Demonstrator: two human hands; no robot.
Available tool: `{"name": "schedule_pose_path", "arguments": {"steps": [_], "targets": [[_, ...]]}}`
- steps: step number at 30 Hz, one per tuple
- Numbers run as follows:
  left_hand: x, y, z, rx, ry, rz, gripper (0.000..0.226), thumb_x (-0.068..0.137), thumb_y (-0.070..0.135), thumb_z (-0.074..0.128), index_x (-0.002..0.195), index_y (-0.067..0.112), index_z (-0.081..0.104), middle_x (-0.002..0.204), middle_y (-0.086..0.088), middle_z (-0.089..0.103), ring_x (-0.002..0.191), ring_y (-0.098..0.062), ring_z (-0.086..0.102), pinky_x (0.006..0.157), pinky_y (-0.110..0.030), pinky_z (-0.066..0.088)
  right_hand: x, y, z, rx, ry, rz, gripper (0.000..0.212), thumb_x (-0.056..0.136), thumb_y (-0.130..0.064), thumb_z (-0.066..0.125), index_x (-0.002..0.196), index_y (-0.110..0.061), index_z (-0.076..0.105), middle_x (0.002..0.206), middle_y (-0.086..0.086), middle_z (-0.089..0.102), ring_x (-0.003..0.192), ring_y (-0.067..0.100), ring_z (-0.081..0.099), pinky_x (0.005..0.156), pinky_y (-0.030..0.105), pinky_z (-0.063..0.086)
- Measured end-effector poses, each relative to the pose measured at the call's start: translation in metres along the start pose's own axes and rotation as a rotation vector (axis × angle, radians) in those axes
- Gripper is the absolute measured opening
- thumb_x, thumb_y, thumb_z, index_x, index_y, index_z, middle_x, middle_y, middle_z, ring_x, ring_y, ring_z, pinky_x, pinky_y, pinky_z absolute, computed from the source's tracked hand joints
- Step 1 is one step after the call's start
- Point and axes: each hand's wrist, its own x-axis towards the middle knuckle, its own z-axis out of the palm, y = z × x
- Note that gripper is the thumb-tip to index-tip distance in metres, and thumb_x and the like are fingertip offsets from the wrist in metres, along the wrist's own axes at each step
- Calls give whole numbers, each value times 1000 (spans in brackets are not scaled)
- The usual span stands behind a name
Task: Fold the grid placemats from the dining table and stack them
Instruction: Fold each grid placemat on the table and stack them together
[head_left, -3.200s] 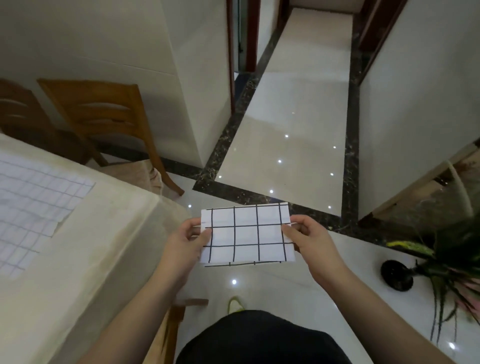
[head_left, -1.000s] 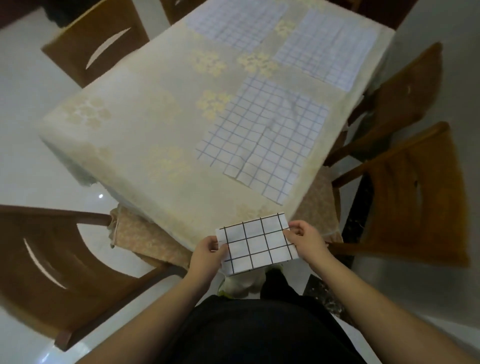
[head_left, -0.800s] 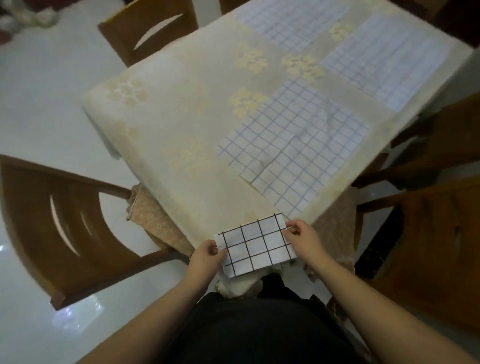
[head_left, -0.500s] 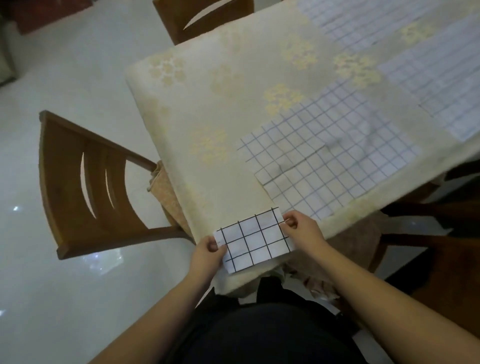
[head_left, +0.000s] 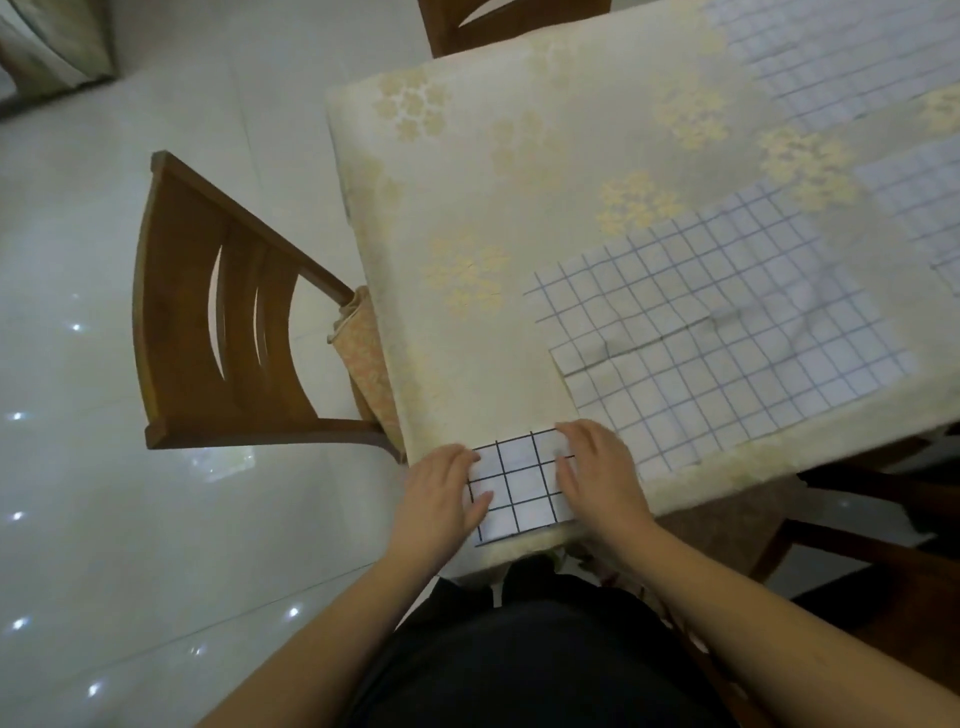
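A folded white placemat with a bold black grid lies on the near corner of the dining table. My left hand presses flat on its left edge and my right hand presses flat on its right side, fingers straight. Just right of it an unfolded grid placemat lies spread on the cream flowered tablecloth, creased in the middle. Two more unfolded grid placemats lie further back, one at the top right and one at the right edge.
A wooden chair with a cushioned seat stands at the table's left side. Another chair back shows at the far end, and dark wooden chair parts stand at the right. Glossy white floor tiles lie to the left.
The folded placemat went from being held in the air at its two ends to lying on the table corner. Both hands now press flat on it. My view swung right over the table.
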Motion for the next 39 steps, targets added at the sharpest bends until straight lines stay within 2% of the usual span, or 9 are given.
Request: {"name": "schedule_pose_path", "arguments": {"steps": [3, 8, 21, 24, 27, 30, 35, 37, 39], "targets": [[0, -7, 19, 125, -130, 234, 65, 95, 49, 44, 147, 11, 40, 156, -8, 35, 145, -24, 30, 115, -42, 24, -4, -29, 24, -85, -71, -103, 50, 92, -30, 38, 138, -11, 45, 141, 12, 50, 129, 25, 46, 107, 41, 39], [6, -16, 28, 145, -307, 276, 72, 98, 52, 35, 154, 11, 16, 162, -7, 16, 150, -20, 15, 117, -43, 16, -1, -31, 54, -215, -253, -74, 62, 97, -39, 29, 150, -8, 23, 157, 9, 29, 144, 20, 22, 117, 37, 13], [14, -37, 24, 207, -459, 303, 110, 77, 85, 38, 155, 9, 19, 163, -9, 15, 150, -22, 8, 117, -45, 12, -9, -10, 48, -311, -283, 3, 72, 97, -51, 29, 155, -12, 14, 162, 6, 9, 149, 18, 10, 119, 38, 9], [15, -45, 19, 238, -489, 337, 116, 74, 89, 36, 156, 12, 6, 164, -7, 2, 150, -21, -4, 119, -43, 3, -23, -1, 40, -344, -284, 42, 73, 97, -53, 28, 155, -11, 12, 163, 7, 6, 150, 18, 7, 119, 37, 6], [14, -51, 18, 257, -483, 370, 116, 74, 89, 33, 153, 17, -13, 163, -5, -14, 150, -23, -15, 119, -43, -5, -36, 9, 34, -373, -286, 99, 73, 98, -55, 23, 156, -14, 4, 164, 4, -1, 150, 16, -2, 120, 36, -1], [12, -53, 18, 240, -482, 363, 119, 73, 89, 35, 154, 15, -11, 163, -9, -10, 150, -28, -9, 118, -44, -3, -44, 13, 28, -362, -286, 168, 71, 99, -55, 19, 156, -14, 6, 164, 4, 1, 150, 15, -3, 120, 36, -2], [16, -54, 7, 196, -495, 390, 112, 79, 85, 31, 154, 15, -15, 158, -6, -27, 147, -26, -22, 118, -40, -13, -50, 10, 20, -280, -214, 195, 72, 96, -59, -2, 154, -18, 0, 163, 0, -1, 148, 11, -9, 119, 34, -8], [19, -52, 1, 133, -477, 371, 93, 88, 75, 28, 155, 22, -11, 159, -2, -23, 148, -21, -20, 120, -38, -11, -49, 5, 12, -237, -177, 195, 72, 94, -60, -5, 154, -21, 1, 163, -1, 2, 148, 11, -8, 120, 32, -7], [26, -48, -6, 98, -438, 371, 78, 92, 63, 27, 156, 26, 4, 163, -1, -2, 151, -20, -2, 121, -38, 3, -46, -2, 1, -187, -143, 220, 72, 95, -58, 3, 155, -21, 11, 163, -1, 9, 149, 13, -1, 120, 31, -5]]}}
